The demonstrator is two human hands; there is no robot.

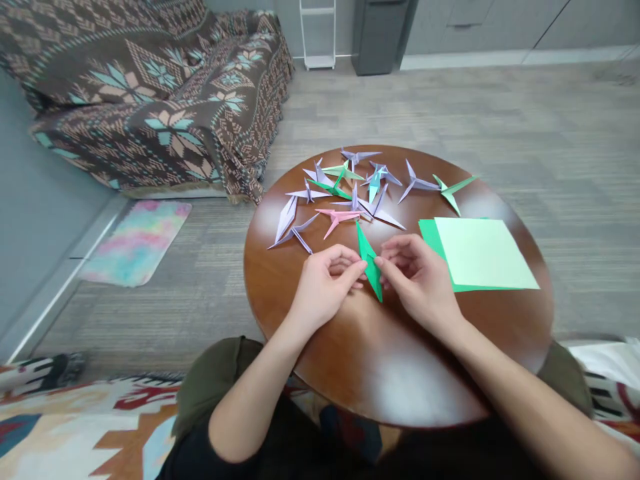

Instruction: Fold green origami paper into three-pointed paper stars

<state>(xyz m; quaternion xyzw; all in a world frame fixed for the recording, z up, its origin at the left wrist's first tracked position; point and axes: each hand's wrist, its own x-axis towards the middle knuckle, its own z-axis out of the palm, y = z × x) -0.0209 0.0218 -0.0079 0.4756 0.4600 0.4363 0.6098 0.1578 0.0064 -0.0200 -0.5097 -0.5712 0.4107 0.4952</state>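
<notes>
Hands together over round wooden table [400, 373], glossy dark-brown top with light glare near front edge. Left hand [325, 283] and right hand [417, 277] both pinch a folded green paper piece [369, 260], fingertips clamped on it from either side. Piece is long, narrow, diamond-like, pointed at both ends, crisp creases, held just above the tabletop at table centre, tilted with far tip toward the finished pile.

No true containers on the table; everything lies loose on the wood. Behind the hands, a cluster of folded paper cranes [345, 190]: mostly lilac, a few green, one teal, one pink origami crane [340, 217] nearest the held piece. Thin spiky wings and tails, some overlapping. Two more sit apart to the right, a lilac one and a light green crane [453, 190].

Right of the hands, flat stack of square paper sheets [483, 253]: pale mint on top, darker green underneath showing at left and bottom edges, matte.

Off table: sofa [150, 100] under brown patterned woven throw, pastel tie-dye mat [135, 240] on grey carpet, patterned rug at near left, dark bin [377, 33] and white rack against far wall; bin contents not visible.
</notes>
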